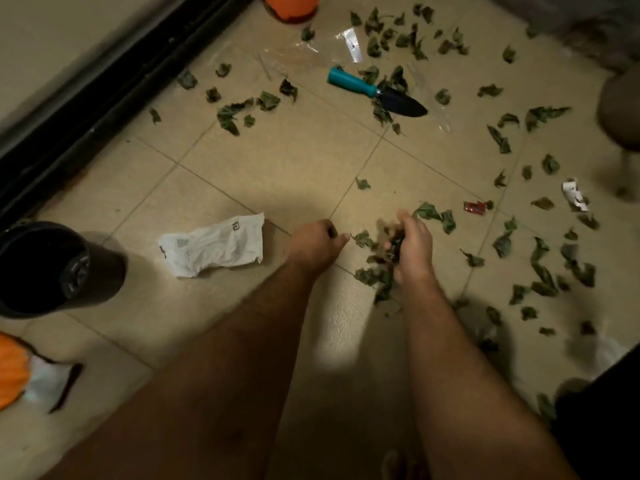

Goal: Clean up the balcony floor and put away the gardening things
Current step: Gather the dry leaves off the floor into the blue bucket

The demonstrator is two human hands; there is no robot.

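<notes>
Gathering leaves, the right hand (412,247) gripped a clump of dry leaves (379,275) low on the tiled floor (277,161), while the left hand (317,242), curled empty, sat just left; trowel (377,91) lay well beyond both.

Both forearms are bare, with no sleeves showing. The left hand (317,242) and right hand (412,245) wear no gloves or rings.

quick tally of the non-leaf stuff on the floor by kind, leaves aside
Trowel: 1
Black pot: 1
Orange pot: 1
White crumpled paper: 1
Clear plastic sheet: 1
Small wrappers, red and white: 2
Total: 7
</notes>
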